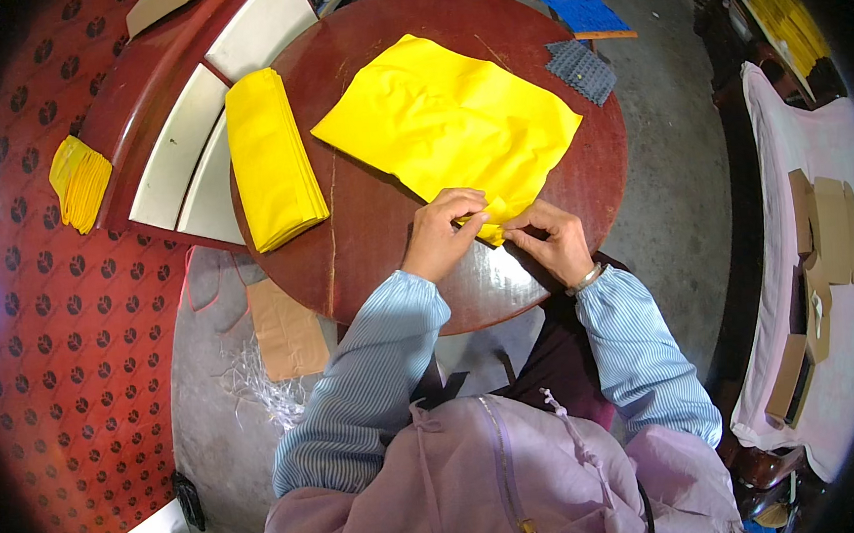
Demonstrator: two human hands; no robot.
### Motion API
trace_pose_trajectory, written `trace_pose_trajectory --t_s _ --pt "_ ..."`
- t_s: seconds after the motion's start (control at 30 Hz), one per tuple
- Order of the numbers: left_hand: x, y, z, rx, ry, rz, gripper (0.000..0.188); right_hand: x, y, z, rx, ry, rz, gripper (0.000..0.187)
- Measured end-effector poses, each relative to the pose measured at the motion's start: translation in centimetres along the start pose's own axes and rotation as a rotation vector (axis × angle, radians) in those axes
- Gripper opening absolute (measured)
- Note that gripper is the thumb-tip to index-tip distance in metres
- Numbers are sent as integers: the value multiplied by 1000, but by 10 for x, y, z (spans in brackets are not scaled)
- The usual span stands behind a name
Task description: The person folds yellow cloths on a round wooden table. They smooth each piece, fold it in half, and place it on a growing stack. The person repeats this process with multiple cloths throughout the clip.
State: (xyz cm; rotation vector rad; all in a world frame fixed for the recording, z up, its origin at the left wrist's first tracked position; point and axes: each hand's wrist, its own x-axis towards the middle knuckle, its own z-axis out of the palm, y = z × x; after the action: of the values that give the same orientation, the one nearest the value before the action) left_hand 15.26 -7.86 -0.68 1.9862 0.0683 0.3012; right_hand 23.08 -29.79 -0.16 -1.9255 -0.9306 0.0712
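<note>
A bright yellow sheet of cloth (441, 117) lies spread and slightly wrinkled over the middle of a round dark-red table (377, 260). At its near corner the cloth is bunched into small folds. My left hand (440, 234) pinches this gathered part between thumb and fingers. Just to the right, my right hand (556, 241) has its fingertips closed on the same corner. Both hands are close together near the table's front edge. Left of the sheet, a thick stack of folded yellow cloth (271, 159) rests on the table, untouched.
A grey bumpy mat (582, 70) lies at the table's right edge. A blue mat (586, 13) is beyond it. White-topped seating (176, 145) curves along the left, beside another yellow bundle (83, 187). Brown cardboard (288, 331) lies below; opened boxes (833, 228) sit at right.
</note>
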Motion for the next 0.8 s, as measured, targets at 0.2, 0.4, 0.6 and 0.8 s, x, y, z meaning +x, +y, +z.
trace_pose_trajectory --t_s 0.2,0.4,0.6,0.8 --pt "-2 -2 -7 -1 -46 78 16 1 1 0 66 -4 156 17" --pt "-1 -2 2 3 5 28 16 0 -3 -2 99 -51 262 23" --pt "-1 -2 4 -8 33 -1 14 0 -3 -2 -24 -26 -55 22" --pt "0 -4 -2 -27 -16 28 15 -1 -1 -1 34 -30 75 16"
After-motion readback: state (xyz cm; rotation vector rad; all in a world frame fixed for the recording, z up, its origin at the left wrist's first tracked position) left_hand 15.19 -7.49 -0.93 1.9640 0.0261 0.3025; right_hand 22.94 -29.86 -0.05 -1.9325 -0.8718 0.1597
